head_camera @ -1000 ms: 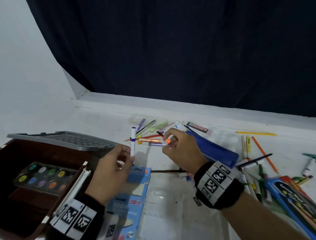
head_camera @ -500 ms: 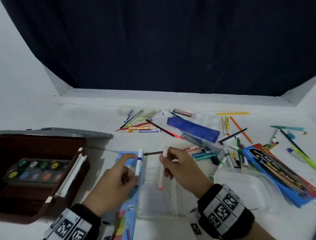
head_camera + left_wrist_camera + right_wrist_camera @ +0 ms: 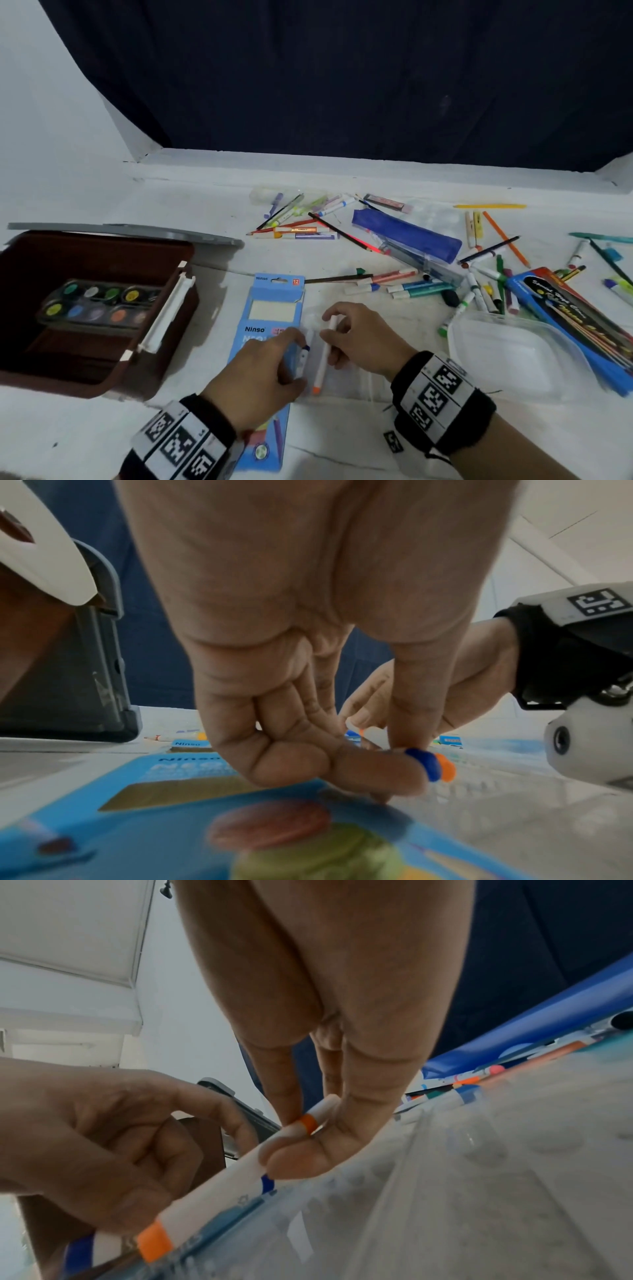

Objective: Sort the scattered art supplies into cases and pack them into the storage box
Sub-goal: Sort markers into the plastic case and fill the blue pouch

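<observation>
The orange-capped marker (image 3: 323,353) lay lengthwise near the front edge of the surface (image 3: 191,442), its orange end toward the person, on a clear plastic marker tray (image 3: 342,383). The right hand (image 3: 359,339) pinched its white barrel between thumb and fingers (image 3: 291,1096), just below an orange band, as the right wrist view showed. Just beside it, on its left, the blue-capped marker (image 3: 303,356) lay parallel, pinched by the left hand (image 3: 260,380), whose fingers (image 3: 274,758) were curled tightly together around it; in the left wrist view the blue end (image 3: 424,762) and the orange end (image 3: 447,769) sat side by side. The left hand rested over a light blue Ninso pencil box (image 3: 270,308) that lay flat, touching the tray's left side.

At the left edge stood the open brown storage box (image 3: 102,373) with a watercolour palette (image 3: 96,305) inside and its grey lid (image 3: 130,230) behind it. Toward the back edge lay a loose heap of markers and pencils (image 3: 301,226) and a blue pencil pouch (image 3: 407,233). Toward the right edge lay more scattered markers (image 3: 479,291), a dark blue coloured-pencil pack (image 3: 575,318) and a clear plastic container (image 3: 507,356) well apart from the hands
</observation>
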